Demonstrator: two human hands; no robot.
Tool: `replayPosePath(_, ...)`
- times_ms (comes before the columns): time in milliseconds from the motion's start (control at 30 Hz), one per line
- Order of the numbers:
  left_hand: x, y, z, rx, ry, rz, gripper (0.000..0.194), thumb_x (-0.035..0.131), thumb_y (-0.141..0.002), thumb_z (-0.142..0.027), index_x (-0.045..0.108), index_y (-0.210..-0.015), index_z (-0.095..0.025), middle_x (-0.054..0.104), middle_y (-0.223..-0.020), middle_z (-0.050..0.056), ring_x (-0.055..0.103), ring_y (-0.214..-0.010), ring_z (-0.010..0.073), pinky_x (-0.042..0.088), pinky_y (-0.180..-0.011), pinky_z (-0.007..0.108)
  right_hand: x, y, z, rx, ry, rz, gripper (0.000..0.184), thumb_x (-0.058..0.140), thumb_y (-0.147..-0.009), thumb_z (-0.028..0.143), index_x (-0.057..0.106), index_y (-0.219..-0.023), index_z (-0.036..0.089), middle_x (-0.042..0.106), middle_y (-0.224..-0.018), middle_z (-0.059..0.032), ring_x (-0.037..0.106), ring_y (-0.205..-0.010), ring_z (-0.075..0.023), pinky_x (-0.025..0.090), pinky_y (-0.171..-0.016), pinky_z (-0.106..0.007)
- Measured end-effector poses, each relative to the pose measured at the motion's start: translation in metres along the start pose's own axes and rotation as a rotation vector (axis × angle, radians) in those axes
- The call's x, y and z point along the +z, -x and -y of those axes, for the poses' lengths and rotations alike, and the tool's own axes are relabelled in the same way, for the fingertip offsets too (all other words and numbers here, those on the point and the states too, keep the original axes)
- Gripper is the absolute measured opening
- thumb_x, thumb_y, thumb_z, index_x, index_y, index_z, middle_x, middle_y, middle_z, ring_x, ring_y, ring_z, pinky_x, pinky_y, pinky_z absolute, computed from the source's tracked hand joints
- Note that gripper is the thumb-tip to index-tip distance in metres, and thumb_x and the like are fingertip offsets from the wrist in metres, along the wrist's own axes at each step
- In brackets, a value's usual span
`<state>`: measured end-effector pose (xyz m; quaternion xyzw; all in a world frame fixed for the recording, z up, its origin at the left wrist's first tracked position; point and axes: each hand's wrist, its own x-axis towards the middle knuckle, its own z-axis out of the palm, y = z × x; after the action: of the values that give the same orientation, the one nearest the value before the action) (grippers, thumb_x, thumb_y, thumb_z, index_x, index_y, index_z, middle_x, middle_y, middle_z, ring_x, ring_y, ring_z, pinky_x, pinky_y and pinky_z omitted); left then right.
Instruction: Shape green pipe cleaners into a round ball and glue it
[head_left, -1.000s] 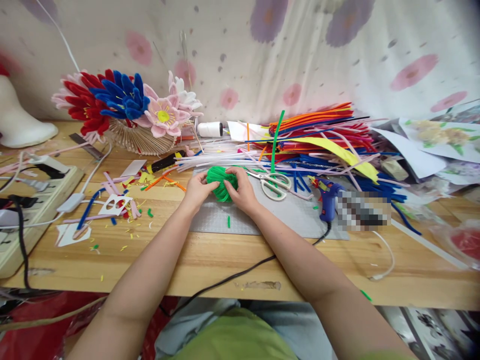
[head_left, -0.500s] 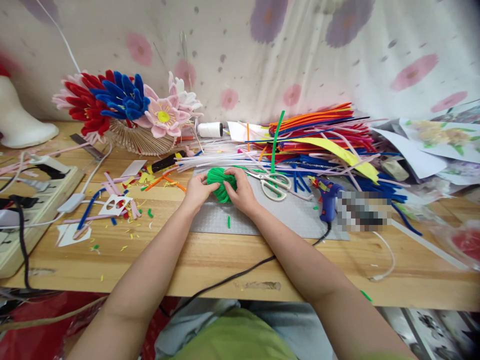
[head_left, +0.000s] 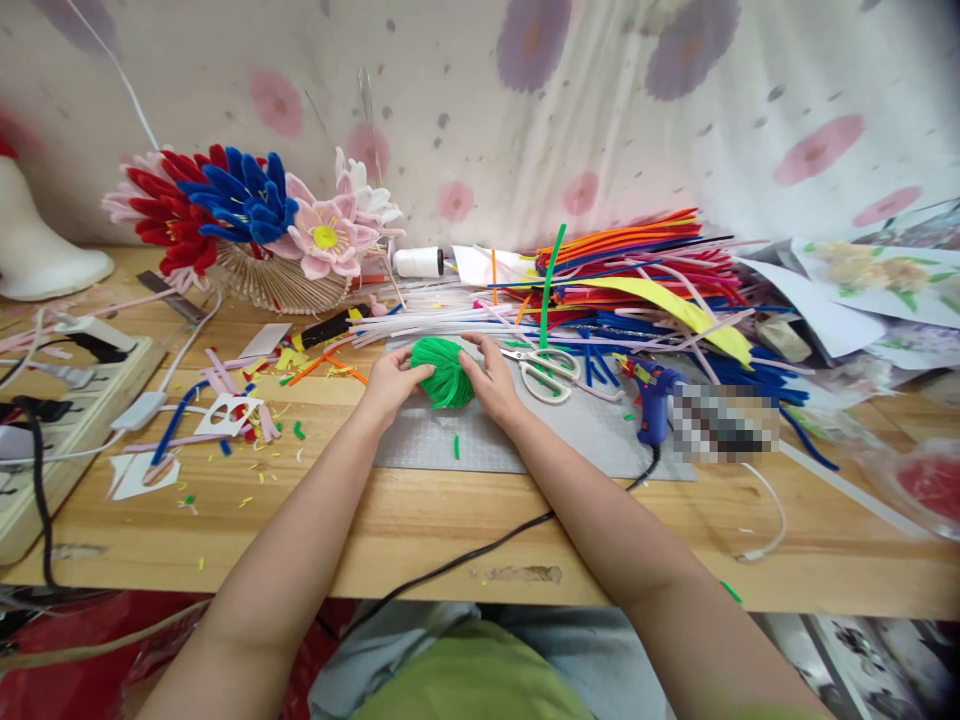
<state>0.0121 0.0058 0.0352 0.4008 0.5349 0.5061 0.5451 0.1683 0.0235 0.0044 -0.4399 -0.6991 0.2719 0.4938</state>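
Between my hands, above the grey cutting mat (head_left: 420, 447), is a rounded green pipe-cleaner ball (head_left: 444, 372), its fuzzy strands running side by side. My left hand (head_left: 390, 386) grips it from the left, with the thumb on its near face and the other fingers partly hidden behind it. On the other side my right hand (head_left: 495, 382) is curved against the ball, thumb pressed to its edge and fingers reaching over the top right. White-handled scissors (head_left: 550, 378) lie just right of my right hand. A short green snippet (head_left: 456, 446) rests on the mat below the ball.
A blue glue gun (head_left: 652, 405) stands to the right, its black cord crossing the table front. Bundles of coloured pipe cleaners (head_left: 622, 255) lie behind. Fuzzy flowers (head_left: 247, 205) stand back left, near a power strip (head_left: 82, 440) and scattered scraps (head_left: 232, 415).
The green ball has turned between my hands and more of its face shows. My right hand's fingers have shifted off its top toward the right side. The view has moved slightly.
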Motion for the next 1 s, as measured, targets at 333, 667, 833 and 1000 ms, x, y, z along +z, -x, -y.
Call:
replayPosePath(333, -0.01, 0.001, -0.009, -0.03, 0.242, 0.108, 0.033, 0.062, -0.066, -0.028, 0.059, -0.095, -0.012, 0.067, -0.079, 0.007, 0.063, -0.067, 0.0148, 0.051, -0.064, 0.028, -0.001, 0.001, 0.0, 0.047, -0.103, 0.175, 0.044, 0.051, -0.079, 0.045, 0.046, -0.116, 0.023, 0.052, -0.121, -0.0074, 0.048, -0.114, -0.0208, 0.039, -0.097, -0.038)
replayPosePath(667, 0.008, 0.006, 0.008, 0.314, -0.04, 0.211, 0.07, 0.076, -0.053, -0.023, 0.05, -0.118, -0.017, 0.06, -0.113, 0.009, 0.057, -0.099, 0.0202, 0.045, -0.084, 0.031, 0.001, -0.003, -0.006, 0.14, -0.191, -0.01, 0.041, 0.057, -0.071, 0.052, 0.046, -0.095, 0.021, 0.053, -0.1, -0.0066, 0.054, -0.096, -0.0183, 0.046, -0.086, -0.036)
replayPosePath(833, -0.004, 0.0, 0.008, 0.356, -0.313, 0.121, 0.057, 0.074, -0.057, -0.031, 0.059, -0.109, -0.016, 0.064, -0.097, 0.007, 0.058, -0.078, 0.0161, 0.047, -0.068, 0.027, 0.001, -0.003, -0.008, 0.13, -0.133, -0.034, 0.04, 0.057, -0.071, 0.052, 0.046, -0.092, 0.02, 0.053, -0.096, -0.0056, 0.054, -0.092, -0.0177, 0.045, -0.086, -0.037)
replayPosePath(1000, -0.017, -0.001, -0.003, 0.284, -0.332, 0.149, 0.051, 0.077, -0.051, -0.031, 0.065, -0.097, -0.016, 0.059, -0.071, 0.0, 0.051, -0.057, 0.0096, 0.041, -0.055, 0.023, 0.001, -0.002, -0.01, 0.119, -0.069, -0.064, 0.039, 0.057, -0.071, 0.052, 0.046, -0.092, 0.021, 0.053, -0.096, -0.0054, 0.053, -0.092, -0.018, 0.045, -0.085, -0.037)
